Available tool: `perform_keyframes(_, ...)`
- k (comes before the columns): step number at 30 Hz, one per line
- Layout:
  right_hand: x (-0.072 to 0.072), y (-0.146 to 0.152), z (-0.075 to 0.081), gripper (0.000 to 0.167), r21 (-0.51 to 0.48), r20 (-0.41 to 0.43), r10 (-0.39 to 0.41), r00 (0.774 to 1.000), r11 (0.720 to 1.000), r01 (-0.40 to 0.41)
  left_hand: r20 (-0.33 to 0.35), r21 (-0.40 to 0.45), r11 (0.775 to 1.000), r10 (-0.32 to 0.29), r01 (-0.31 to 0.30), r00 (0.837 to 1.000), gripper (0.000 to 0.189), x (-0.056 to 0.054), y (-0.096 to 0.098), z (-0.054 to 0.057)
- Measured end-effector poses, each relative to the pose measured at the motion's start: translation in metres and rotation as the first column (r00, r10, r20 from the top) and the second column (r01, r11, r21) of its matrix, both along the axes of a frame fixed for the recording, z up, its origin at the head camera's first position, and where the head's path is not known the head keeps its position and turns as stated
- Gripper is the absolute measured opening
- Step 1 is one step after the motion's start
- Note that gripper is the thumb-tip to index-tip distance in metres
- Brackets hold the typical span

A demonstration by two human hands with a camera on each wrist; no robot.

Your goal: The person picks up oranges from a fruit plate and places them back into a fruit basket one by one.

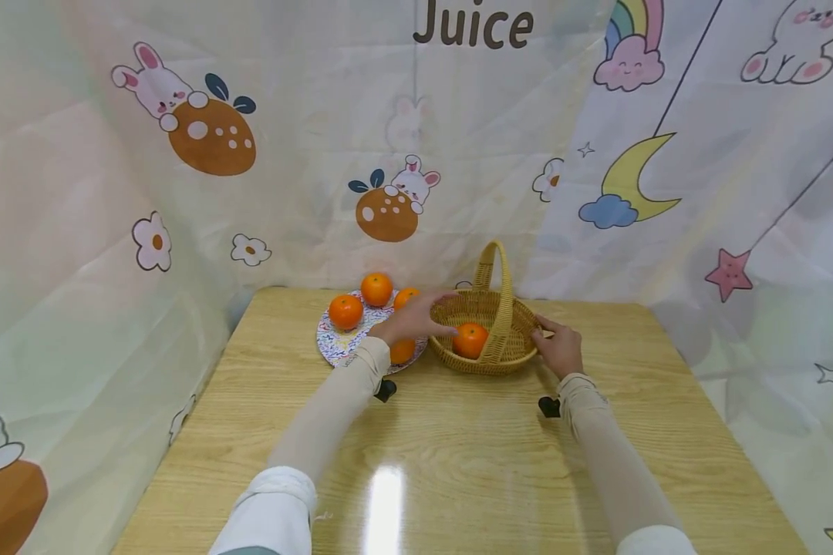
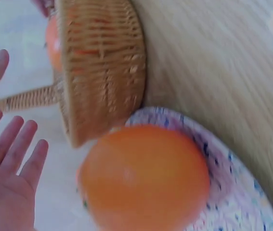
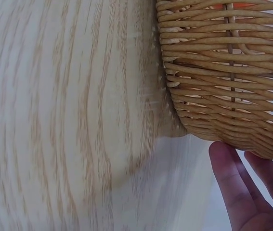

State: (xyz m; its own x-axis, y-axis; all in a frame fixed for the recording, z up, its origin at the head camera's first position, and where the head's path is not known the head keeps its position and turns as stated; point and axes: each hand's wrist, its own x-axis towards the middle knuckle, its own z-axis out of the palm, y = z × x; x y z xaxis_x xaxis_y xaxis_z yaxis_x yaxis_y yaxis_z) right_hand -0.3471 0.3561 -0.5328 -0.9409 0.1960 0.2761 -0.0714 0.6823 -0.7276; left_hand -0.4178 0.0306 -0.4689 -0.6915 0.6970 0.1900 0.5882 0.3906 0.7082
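A wicker basket with a tall handle stands at the table's far middle and holds one orange. My left hand hovers with fingers spread and empty between the basket's left rim and a patterned plate. The plate carries several oranges. In the left wrist view the left hand is open beside the basket, above a plate orange. My right hand rests against the basket's right side with fingers straight; the right wrist view shows its fingers under the basket wall.
The wooden table stretches toward me from the basket. Cartoon-printed cloth walls it at the back and both sides. The plate sits near the back left, close to the cloth.
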Motion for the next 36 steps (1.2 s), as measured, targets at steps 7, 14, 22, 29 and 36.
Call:
perform_keyframes(7, 0.001, 0.000, 0.000, 0.040, -0.004, -0.007, 0.011, 1.000, 1.000, -0.011, 0.002, 0.048, 0.996, 0.081, -0.081, 0.997, 0.079, -0.002, -0.033, 0.007)
perform_keyframes(14, 0.001, 0.000, -0.001, 0.040, 0.029, -0.014, 0.010, 1.000, 1.000, -0.009, 0.040, 0.111, 0.982, 0.148, -0.152, 0.988, 0.076, 0.006, -0.061, -0.012)
perform_keyframes(22, 0.000, -0.001, 0.001, 0.039, 0.032, -0.022, -0.003, 1.000, 0.999, 0.004, 0.078, 0.096, 0.975, 0.192, -0.199, 0.978, 0.077, 0.011, -0.076, -0.037)
perform_keyframes(29, 0.000, -0.001, 0.001, 0.039, 0.031, -0.033, -0.010, 0.999, 0.999, 0.011, 0.061, 0.058, 0.966, 0.247, -0.251, 0.967, 0.075, 0.016, -0.080, -0.053)
perform_keyframes(36, 0.000, -0.001, 0.000, 0.039, 0.025, -0.019, -0.016, 1.000, 1.000, 0.017, 0.117, 0.072, 0.961, 0.257, -0.266, 0.959, 0.077, 0.018, -0.081, -0.067)
